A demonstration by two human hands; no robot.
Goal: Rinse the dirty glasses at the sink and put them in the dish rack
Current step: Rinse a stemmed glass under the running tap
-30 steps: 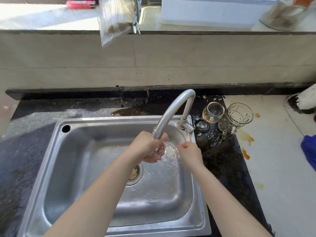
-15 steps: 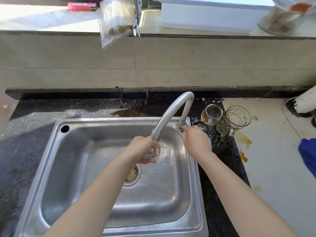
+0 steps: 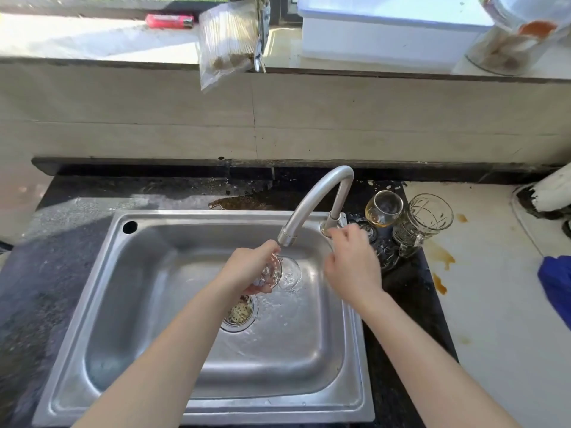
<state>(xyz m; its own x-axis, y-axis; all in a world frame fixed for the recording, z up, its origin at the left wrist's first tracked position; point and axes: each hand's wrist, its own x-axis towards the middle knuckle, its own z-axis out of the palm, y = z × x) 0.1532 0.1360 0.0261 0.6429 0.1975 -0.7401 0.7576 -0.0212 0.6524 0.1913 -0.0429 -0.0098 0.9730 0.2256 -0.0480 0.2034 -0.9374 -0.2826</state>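
Observation:
My left hand [image 3: 247, 270] grips a small clear glass [image 3: 289, 273], tipped on its side just below the spout of the curved steel faucet [image 3: 318, 193], over the steel sink [image 3: 191, 217]. My right hand [image 3: 352, 264] reaches to the faucet's base, its fingertips touching the tap there with the fingers loosely bent. On the dark counter to the right of the tap stand a stemmed glass [image 3: 384, 208] with amber residue and a patterned glass mug [image 3: 423, 220]. Water ripples on the sink floor near the drain [image 3: 239, 310].
Brown spill marks [image 3: 445, 261] stain the pale counter on the right, and a blue object [image 3: 556, 282] pokes in from the right edge. On the ledge above lie a plastic bag [image 3: 227, 41], a white box [image 3: 386, 29] and a red lighter [image 3: 170, 21].
My right hand left the glass's rim and went up to the tap base, where it now sits a little lower. My left hand kept the glass under the spout.

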